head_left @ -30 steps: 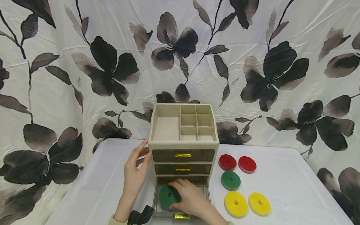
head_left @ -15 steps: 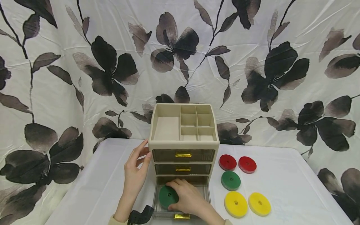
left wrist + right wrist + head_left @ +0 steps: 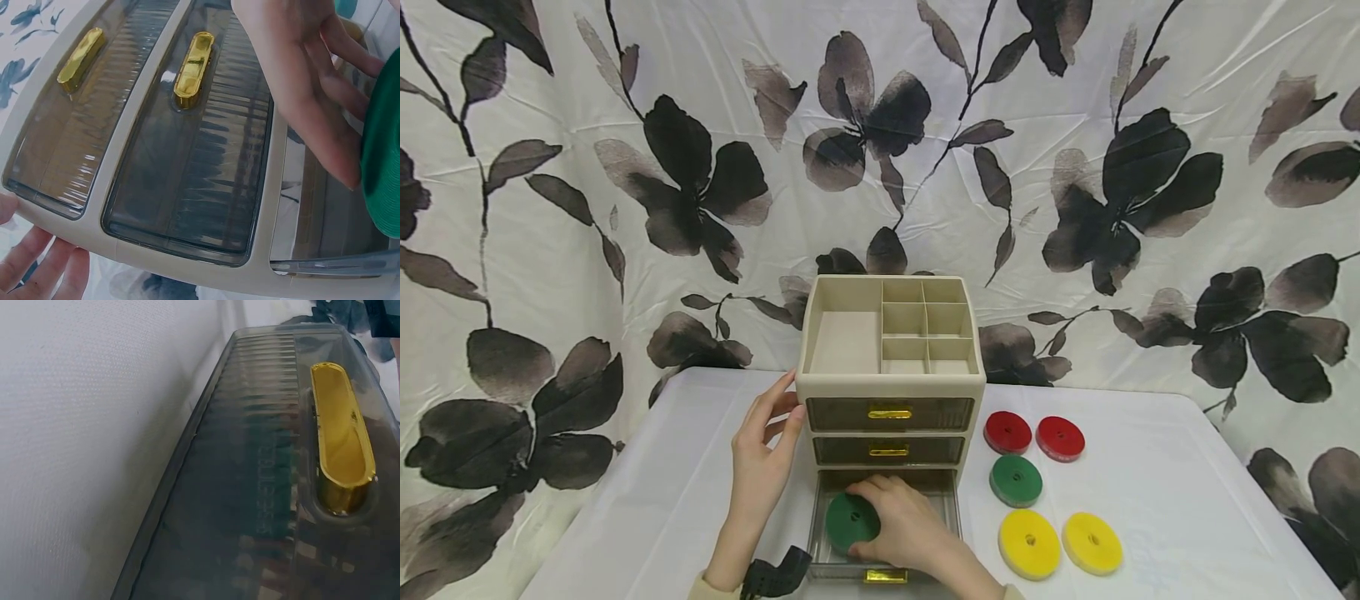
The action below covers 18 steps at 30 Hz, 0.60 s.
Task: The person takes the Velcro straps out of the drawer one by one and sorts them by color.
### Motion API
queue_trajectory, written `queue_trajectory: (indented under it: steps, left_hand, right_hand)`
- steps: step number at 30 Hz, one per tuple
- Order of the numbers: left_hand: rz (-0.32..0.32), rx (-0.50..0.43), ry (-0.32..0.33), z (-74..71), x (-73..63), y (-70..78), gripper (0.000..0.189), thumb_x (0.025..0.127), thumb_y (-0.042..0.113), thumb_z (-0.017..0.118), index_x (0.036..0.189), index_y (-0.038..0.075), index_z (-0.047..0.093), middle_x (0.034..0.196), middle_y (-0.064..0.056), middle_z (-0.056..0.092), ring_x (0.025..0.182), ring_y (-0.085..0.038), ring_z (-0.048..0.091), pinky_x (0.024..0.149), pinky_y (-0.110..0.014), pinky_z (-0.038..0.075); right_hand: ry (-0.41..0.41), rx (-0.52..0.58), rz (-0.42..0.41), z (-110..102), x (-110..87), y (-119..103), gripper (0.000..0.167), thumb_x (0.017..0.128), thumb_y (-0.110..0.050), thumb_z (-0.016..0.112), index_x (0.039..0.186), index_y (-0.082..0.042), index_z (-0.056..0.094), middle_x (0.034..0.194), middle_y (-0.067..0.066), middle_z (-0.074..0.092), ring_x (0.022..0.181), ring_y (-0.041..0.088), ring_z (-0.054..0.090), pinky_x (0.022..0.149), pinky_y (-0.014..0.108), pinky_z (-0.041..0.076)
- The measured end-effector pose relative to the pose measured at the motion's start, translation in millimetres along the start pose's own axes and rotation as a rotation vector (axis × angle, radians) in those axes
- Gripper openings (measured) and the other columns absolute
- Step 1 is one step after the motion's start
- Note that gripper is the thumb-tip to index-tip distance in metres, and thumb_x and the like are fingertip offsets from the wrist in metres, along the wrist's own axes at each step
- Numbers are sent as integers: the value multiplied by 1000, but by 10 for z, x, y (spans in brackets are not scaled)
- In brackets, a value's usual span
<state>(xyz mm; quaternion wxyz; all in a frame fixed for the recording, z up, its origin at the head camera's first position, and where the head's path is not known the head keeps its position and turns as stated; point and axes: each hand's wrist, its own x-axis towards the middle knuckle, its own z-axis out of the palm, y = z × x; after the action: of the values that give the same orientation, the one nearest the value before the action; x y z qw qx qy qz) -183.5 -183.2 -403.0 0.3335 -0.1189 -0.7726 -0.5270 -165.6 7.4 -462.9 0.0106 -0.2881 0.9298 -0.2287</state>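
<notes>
A beige desktop organizer (image 3: 890, 387) with dark see-through drawers stands mid-table, its bottom drawer (image 3: 940, 502) pulled out. My right hand (image 3: 908, 529) reaches into that drawer and grips a flat green roll (image 3: 852, 525) with a small centre hole, thumb at the near edge and fingers at the far edge. In the left wrist view the green roll (image 3: 384, 150) is tilted beside the right fingers. My left hand (image 3: 765, 454) rests its fingertips along the organizer's left side, fingers loosely bent. The right wrist view has the drawer's gold handle (image 3: 342, 428) but no hand.
Right of the organizer lie two red rolls (image 3: 1007, 432), another green roll (image 3: 1016, 481) and two yellow rolls (image 3: 1029, 544) on the white tablecloth (image 3: 1187, 492). A black strap piece (image 3: 777, 573) is by the left wrist. Floral cloth (image 3: 985, 192) hangs behind.
The right hand and the green roll have shifted only very slightly within the drawer. The left hand stays at the organizer's side.
</notes>
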Motion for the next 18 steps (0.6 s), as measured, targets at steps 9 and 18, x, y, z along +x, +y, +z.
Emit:
queue_trajectory:
  steps: [9, 18]
  left_hand:
    - [-2, 16, 14, -8, -75, 73, 49, 90, 3, 65, 135, 19, 56, 106, -8, 66, 97, 7, 56, 79, -7, 48]
    - [-6, 27, 23, -17, -157, 138, 49, 89, 2, 65, 135, 18, 56, 106, -9, 66, 97, 8, 56, 79, -6, 48]
  right_hand:
    - [34, 48, 0, -83, -160, 2, 59, 71, -43, 81, 123, -22, 62, 120, -5, 64, 103, 12, 57, 82, 29, 53]
    - [70, 89, -18, -185, -349, -17, 56, 73, -46, 77, 122, -25, 62, 115, -7, 63, 96, 9, 53, 75, 23, 50]
